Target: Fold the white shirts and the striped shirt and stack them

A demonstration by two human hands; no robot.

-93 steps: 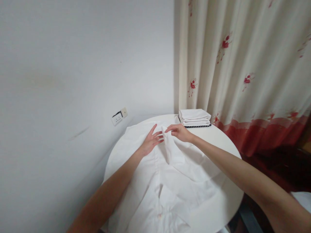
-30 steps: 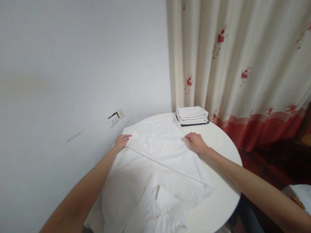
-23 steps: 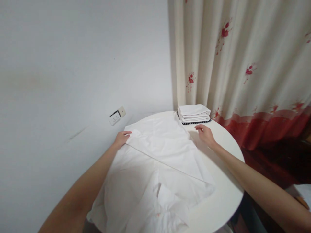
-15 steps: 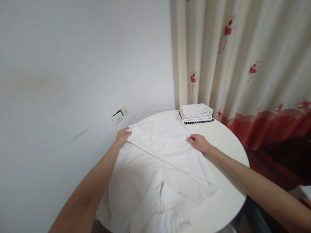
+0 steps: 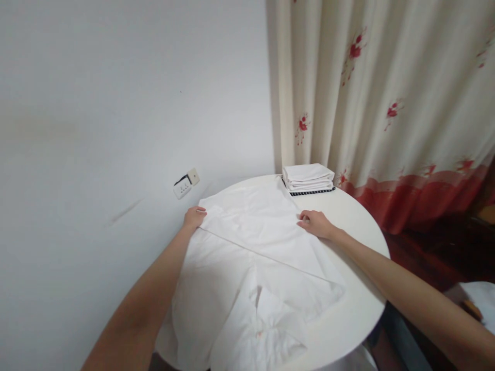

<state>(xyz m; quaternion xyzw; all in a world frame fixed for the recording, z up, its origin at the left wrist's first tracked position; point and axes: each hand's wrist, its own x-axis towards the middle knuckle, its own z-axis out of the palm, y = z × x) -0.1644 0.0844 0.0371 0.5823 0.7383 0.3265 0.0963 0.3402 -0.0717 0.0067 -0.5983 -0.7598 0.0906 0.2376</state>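
A white garment (image 5: 247,232) lies spread over the table, with one layer folded across it along a slanting edge. Its near end is gathered and crumpled, and I cannot make out its exact kind. At the far left edge, my left hand (image 5: 194,218) is closed on the cloth between thumb and fingers. My right hand (image 5: 316,224) rests at the garment's right edge with its fingers curled. A small gap shows between that thumb and forefinger, with no cloth visibly pinched there.
A stack of folded white cloths (image 5: 308,178) with a black-and-white striped edge beneath sits at the back of the round white table (image 5: 358,226). Behind are a wall with a socket (image 5: 182,188) and a flowered curtain (image 5: 375,103). A white object (image 5: 479,301) lies low at right.
My right thumb and forefinger have parted at the cloth's edge. My left hand keeps its grip, and the garment lies almost as before. The view has shifted slightly.
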